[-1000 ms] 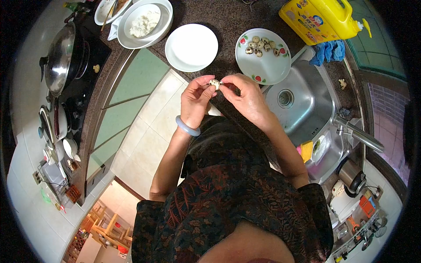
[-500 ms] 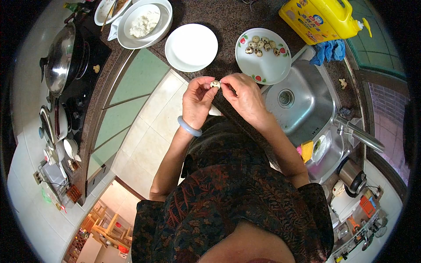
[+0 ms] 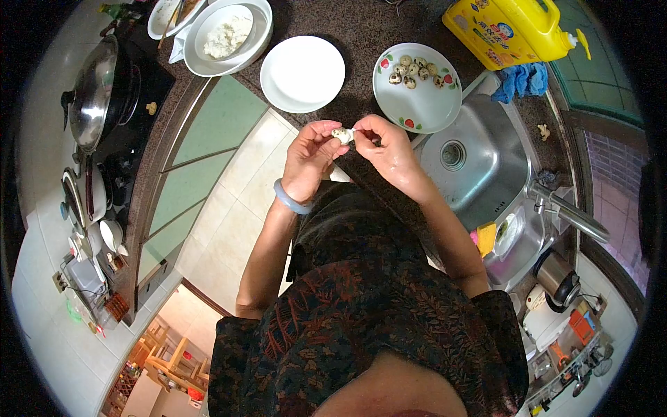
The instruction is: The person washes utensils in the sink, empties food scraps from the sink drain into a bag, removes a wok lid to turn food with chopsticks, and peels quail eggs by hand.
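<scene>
1. Brown, speckled counter runs ahead of the person, with the hands above its near edge; holding the work higher over the surface would be safer if the egg slipped.
2. Stainless-steel sink lies to the right of the hands, so a rinse for clinging grit would be a short reach.
3. Flower-patterned plate stands beside the sink, with a cluster of speckled eggs towards its far side; its near half could well take scraps.
4. White bowl stands left of the plate, just beyond the left hand.
5. Left hand grasps the spotted egg between thumb and fingers; a light, even grip should suit something so small and probably soft inside.
6. Right hand pinches the egg's right end with thumb and forefinger; pulling low along the surface, rather than outward, should tear less.
7. Spotted shell shows on the egg's left part, white on its right. Lifting the membrane along with the shell would likely bring away larger pieces. What lies exactly between the right fingertips is too small to tell.
</scene>
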Demonstrator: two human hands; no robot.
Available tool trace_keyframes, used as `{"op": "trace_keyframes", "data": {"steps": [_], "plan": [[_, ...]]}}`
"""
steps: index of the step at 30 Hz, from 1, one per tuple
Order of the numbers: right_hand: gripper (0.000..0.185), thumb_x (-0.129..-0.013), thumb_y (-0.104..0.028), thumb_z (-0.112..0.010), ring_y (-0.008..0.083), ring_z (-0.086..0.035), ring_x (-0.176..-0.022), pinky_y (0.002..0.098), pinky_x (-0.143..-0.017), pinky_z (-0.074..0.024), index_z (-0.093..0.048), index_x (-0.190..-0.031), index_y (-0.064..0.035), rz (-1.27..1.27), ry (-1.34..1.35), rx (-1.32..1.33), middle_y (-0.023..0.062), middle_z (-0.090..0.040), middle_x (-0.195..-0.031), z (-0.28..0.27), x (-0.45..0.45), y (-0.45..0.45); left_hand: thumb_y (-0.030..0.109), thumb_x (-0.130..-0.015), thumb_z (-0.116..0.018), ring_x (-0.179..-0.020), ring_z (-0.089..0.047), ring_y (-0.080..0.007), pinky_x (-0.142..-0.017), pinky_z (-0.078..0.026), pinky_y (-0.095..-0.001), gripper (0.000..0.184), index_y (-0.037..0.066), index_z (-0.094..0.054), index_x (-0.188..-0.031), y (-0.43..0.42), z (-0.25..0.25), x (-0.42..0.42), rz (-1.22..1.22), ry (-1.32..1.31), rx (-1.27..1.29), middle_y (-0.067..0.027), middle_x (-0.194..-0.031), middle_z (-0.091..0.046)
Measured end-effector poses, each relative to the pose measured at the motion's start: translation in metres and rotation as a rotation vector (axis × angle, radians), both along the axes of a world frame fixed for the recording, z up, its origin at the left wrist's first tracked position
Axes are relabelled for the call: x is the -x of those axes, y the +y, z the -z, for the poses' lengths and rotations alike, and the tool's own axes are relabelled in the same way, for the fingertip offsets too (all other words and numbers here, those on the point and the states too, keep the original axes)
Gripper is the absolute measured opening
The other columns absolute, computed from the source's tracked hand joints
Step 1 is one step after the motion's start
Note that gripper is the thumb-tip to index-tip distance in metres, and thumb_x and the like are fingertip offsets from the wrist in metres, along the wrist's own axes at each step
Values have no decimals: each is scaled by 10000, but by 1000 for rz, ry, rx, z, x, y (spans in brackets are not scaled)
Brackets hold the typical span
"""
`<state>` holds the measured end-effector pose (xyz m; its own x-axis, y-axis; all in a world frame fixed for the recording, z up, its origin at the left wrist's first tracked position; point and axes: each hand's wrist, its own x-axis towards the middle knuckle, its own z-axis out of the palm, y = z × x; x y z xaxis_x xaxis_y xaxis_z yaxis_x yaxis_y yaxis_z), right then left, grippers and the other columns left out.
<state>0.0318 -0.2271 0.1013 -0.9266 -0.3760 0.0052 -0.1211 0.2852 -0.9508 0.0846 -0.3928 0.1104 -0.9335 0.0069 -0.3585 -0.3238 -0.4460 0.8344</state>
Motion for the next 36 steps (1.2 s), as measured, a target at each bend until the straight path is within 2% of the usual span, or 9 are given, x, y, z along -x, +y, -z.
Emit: {"op": "trace_keyframes", "data": {"steps": [2,5,12,14,17,23,27,29,36], "plan": [[130,-822,-48,-646,75,-521,-618,252,-554,-430,-583,-924,4,-22,-283,89,58,-602,-729,5,1,2,-26,-912,-536,-975,-580,-135,-895,-514,-286,243,15,-539,-1152,0,-6,1,-40,-102,-215,-67,-1038,-589],[124,-849,-63,-629,34,-471,-630,218,-541,-404,-584,-937,12,-27,-368,114,14,-582,-724,-3,2,2,10,-924,-532,-1012,-589,-160,-921,-514,-306,263,15,-524,-1186,-1,-5,1,-26,-101,-266,-78,-1082,-583],[128,-881,-94,-605,35,-448,-615,205,-528,-379,-586,-949,13,-65,-346,150,3,-575,-741,-1,1,3,23,-921,-544,-987,-597,-154,-918,-518,-309,262,9,-529,-1183,-2,-1,2,16,-93,-197,-83,-1111,-575],[124,-900,-94,-580,31,-435,-619,198,-535,-376,-586,-962,13,-74,-493,282,-24,-550,-747,-2,2,4,31,-923,-542,-979,-606,-166,-917,-520,-316,273,2,-520,-1193,-2,-3,2,-1,-91,-285,-80,-1113,-576],[124,-915,-94,-559,34,-442,-657,197,-583,-389,-580,-974,13,-80,-526,287,-36,-534,-777,-6,3,6,36,-925,-539,-979,-615,-185,-918,-520,-330,293,-1,-508,-1214,-2,-1,1,-28,-85,-409,-84,-1131,-575],[144,-924,-122,-552,56,-474,-754,214,-698,-407,-563,-993,3,-90,-586,416,-10,-535,-825,-7,4,11,77,-928,-550,-981,-620,-214,-921,-511,-337,332,2,-492,-1247,-7,-2,2,-8,-125,-516,-111,-1122,-591],[154,-922,-131,-556,59,-479,-756,216,-706,-407,-559,-996,4,-83,-587,395,-7,-534,-821,-6,5,12,87,-931,-549,-995,-615,-222,-907,-513,-327,335,-3,-490,-1248,-10,8,0,-23,-151,-504,-120,-1107,-597],[156,-925,-140,-551,64,-488,-759,217,-704,-406,-561,-990,2,-58,-586,365,-2,-537,-816,-6,5,13,75,-939,-536,-983,-622,-207,-875,-531,-308,307,-3,-504,-1234,-9,12,0,-48,-130,-654,-126,-1085,-616],[165,-933,-154,-535,77,-509,-745,222,-693,-418,-567,-986,0,-4,-587,385,9,-557,-798,2,6,14,48,-928,-545,-1021,-617,-223,-907,-528,-320,249,-12,-538,-1169,-6,11,3,-138,-161,-649,-145,-1088,-615]]}}
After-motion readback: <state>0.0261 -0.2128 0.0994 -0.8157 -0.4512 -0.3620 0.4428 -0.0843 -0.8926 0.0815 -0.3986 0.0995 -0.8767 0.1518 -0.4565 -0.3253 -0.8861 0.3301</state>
